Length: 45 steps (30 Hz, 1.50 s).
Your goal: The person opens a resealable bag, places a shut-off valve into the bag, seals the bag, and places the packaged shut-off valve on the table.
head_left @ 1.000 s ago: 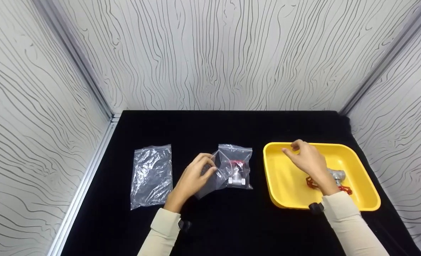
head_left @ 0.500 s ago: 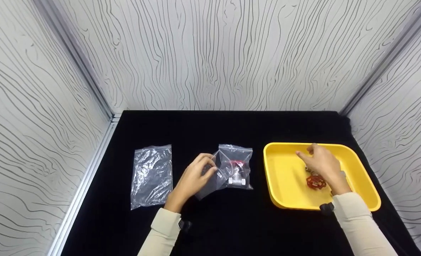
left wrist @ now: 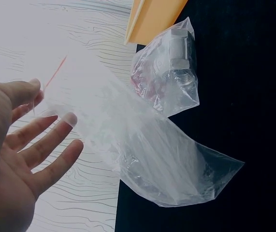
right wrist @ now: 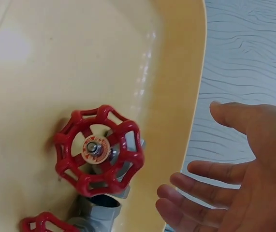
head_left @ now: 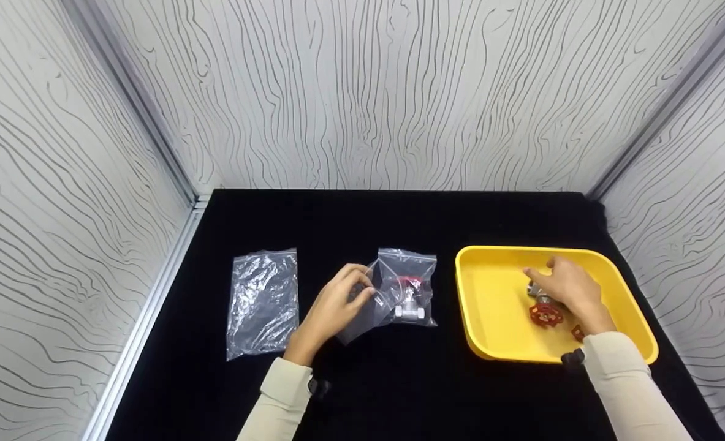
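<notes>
My left hand pinches a clear zip bag near its red-lined opening, between thumb and index finger. The bag's other end hangs down to the black cloth. Beside it lies another zip bag with a gate valve inside. Over the yellow tray, my right hand hovers with fingers spread and nothing in them. Below it in the tray sits a gate valve with a red handwheel. Part of a second red-wheeled valve shows next to it; my right arm partly hides it in the head view.
A flat, shiny clear plastic bag lies on the black cloth at the left. Wood-patterned white panels enclose the back and both sides, with metal rails at the corners.
My right hand has moved to the right and slightly toward me over the tray, uncovering one valve's handwheel. The left hand has stayed in place with the bag.
</notes>
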### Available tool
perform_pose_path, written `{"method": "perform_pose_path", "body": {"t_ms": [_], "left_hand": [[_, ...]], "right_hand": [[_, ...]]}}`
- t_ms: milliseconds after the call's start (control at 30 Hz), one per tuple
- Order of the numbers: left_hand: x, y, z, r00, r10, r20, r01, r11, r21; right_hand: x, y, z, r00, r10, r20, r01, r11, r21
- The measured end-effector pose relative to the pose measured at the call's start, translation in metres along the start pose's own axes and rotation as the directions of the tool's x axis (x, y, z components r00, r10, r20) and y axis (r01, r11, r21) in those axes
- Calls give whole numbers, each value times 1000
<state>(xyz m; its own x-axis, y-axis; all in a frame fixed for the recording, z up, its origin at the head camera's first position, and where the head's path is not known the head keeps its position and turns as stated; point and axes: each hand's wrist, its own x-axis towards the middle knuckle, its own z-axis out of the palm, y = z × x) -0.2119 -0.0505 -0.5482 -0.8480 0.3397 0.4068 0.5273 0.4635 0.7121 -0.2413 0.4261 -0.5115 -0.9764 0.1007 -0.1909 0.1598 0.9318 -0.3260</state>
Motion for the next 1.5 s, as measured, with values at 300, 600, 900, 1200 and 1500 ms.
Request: {"method": "perform_pose_path", "body": {"t_ms": [300,600,900,1200,1500], "left_hand": [[1,1,-1,1000,-5,2,5,1000,2],[0,-2,1,1000,7,-5,-7,1000,15],[1,-1,-1,1000,4,6,-4,999,39],[1,-2,-1,1000,-24,6,24,1000,16],[0,0,-2,1000,-18,10,18,1000,21]], "right_hand": [[3,11,5,998,36,56,-35,999,-18],[5,15,13,994,50,95,-50,999,-4],[8,16,17,983,122,141,-121,993,-16],[11,21,23,978,86,192,-85,996,-11],[16,15,28,984,-22,177,17,999,30]]}}
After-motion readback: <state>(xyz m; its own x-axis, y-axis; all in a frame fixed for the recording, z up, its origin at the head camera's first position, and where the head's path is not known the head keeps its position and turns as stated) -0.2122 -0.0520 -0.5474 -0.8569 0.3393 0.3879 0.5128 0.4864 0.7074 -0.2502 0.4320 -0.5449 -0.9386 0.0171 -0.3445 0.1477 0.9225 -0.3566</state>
